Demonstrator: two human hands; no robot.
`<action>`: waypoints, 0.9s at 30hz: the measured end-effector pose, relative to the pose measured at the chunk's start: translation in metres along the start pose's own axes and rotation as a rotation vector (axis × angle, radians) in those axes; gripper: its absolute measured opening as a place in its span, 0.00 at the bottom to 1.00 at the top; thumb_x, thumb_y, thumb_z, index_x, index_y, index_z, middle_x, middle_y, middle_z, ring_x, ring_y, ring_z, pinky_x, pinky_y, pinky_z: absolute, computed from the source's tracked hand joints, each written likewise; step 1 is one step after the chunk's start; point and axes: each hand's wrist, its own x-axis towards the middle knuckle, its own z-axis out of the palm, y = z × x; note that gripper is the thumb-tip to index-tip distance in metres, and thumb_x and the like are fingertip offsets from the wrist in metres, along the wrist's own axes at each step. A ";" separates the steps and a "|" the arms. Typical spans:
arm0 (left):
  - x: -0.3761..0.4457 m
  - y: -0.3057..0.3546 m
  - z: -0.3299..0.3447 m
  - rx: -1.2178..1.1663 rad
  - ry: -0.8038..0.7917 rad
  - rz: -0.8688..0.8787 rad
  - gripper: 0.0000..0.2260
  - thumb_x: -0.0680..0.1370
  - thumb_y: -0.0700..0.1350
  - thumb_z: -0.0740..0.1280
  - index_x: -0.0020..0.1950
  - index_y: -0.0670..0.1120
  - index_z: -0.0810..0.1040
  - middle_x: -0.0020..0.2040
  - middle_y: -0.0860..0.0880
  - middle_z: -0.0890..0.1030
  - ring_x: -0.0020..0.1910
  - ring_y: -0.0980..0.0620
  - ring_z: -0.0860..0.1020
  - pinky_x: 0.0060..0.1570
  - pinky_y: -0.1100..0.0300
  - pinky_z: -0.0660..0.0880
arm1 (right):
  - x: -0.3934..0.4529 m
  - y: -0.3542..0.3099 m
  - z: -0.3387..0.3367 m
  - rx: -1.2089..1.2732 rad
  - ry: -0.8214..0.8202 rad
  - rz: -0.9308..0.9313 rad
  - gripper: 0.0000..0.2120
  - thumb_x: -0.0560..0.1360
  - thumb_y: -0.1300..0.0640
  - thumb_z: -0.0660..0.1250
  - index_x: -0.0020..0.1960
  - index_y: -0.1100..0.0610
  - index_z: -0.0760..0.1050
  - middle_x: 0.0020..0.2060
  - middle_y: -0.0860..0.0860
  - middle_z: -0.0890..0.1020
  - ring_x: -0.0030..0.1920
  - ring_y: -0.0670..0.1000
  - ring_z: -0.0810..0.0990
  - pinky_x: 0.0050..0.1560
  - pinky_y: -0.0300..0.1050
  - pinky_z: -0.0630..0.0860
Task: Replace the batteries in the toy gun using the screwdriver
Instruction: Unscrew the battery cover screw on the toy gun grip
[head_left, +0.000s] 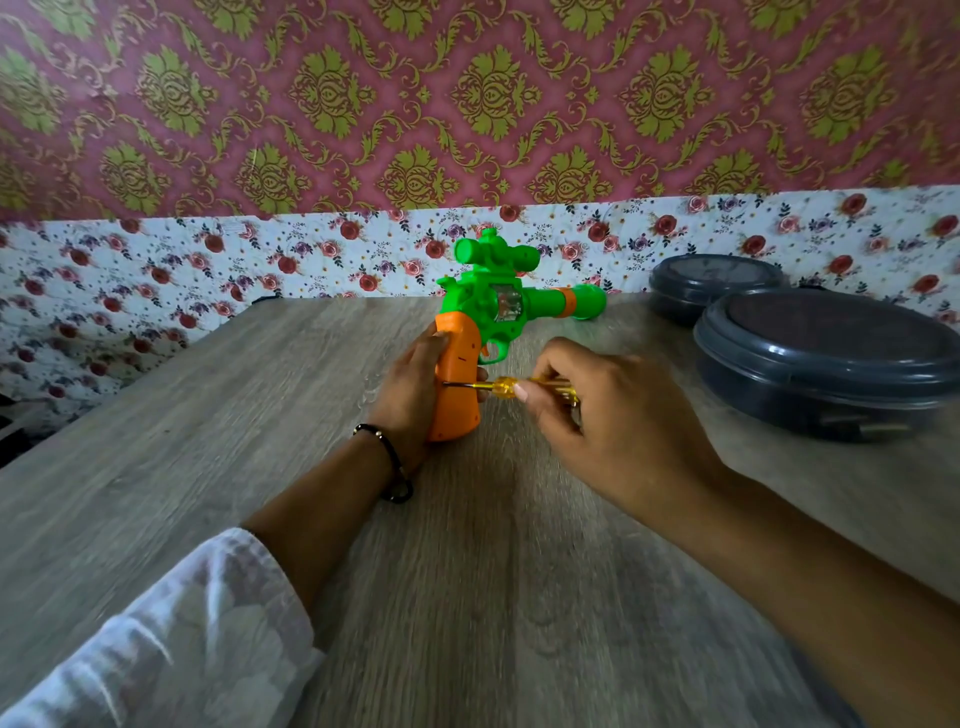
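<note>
Two hands | left hand (410, 387) grips toy gun (460, 374) | right hand (613, 421) pinches screwdriver (501, 387), handle half-hidden

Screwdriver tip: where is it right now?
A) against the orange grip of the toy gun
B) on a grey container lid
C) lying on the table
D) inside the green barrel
A: the right hand holds the screwdriver level, its tip meeting the side of the toy gun's orange grip, which the left hand holds upright.
</note>
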 end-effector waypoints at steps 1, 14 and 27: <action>0.000 0.000 0.000 -0.014 0.009 -0.014 0.19 0.81 0.53 0.54 0.68 0.45 0.70 0.44 0.44 0.82 0.32 0.54 0.82 0.30 0.63 0.76 | 0.001 0.000 0.000 0.052 -0.016 -0.014 0.09 0.75 0.48 0.61 0.42 0.54 0.72 0.25 0.42 0.67 0.24 0.41 0.65 0.26 0.39 0.59; -0.001 0.001 0.001 -0.058 0.016 -0.007 0.20 0.81 0.52 0.54 0.70 0.44 0.67 0.46 0.42 0.81 0.33 0.53 0.82 0.28 0.62 0.76 | -0.002 -0.001 -0.001 0.032 0.010 0.051 0.14 0.76 0.42 0.55 0.40 0.51 0.67 0.22 0.45 0.67 0.22 0.42 0.64 0.25 0.39 0.56; -0.006 0.005 0.002 -0.047 -0.001 -0.006 0.15 0.82 0.51 0.54 0.65 0.48 0.69 0.40 0.47 0.80 0.27 0.57 0.81 0.26 0.66 0.75 | -0.002 -0.002 0.001 0.271 -0.068 0.014 0.12 0.72 0.53 0.68 0.51 0.50 0.66 0.37 0.43 0.75 0.32 0.42 0.74 0.31 0.44 0.73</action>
